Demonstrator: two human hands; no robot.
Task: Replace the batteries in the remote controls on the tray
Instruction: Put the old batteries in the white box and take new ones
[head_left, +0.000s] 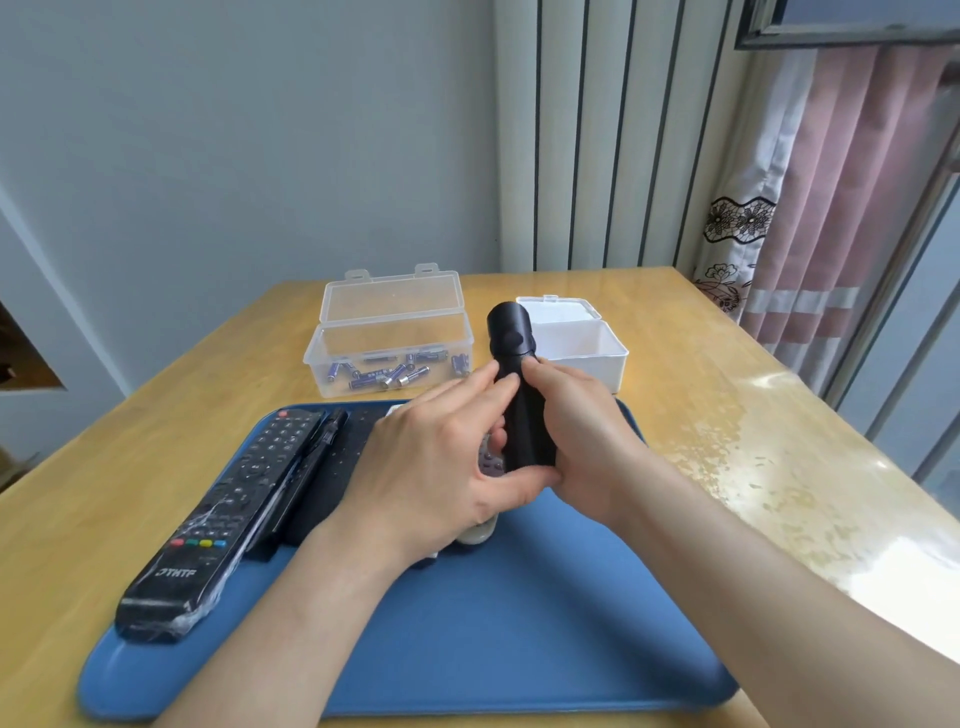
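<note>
The slim black plastic remote control (519, 415) is held upright, tilted away. Its lower half is clasped by the fingers (545, 371) of the right hand (584, 441) and pinched from the left by the left hand (436, 467).

**A room at home, by the window**

A pink curtain (831, 182) with flowered lace edging hangs beside a dark window frame (841, 31). A varnished wooden table (701, 405), its finish worn in patches, stands against a plain pale wall (234, 130) in daylight.
</note>
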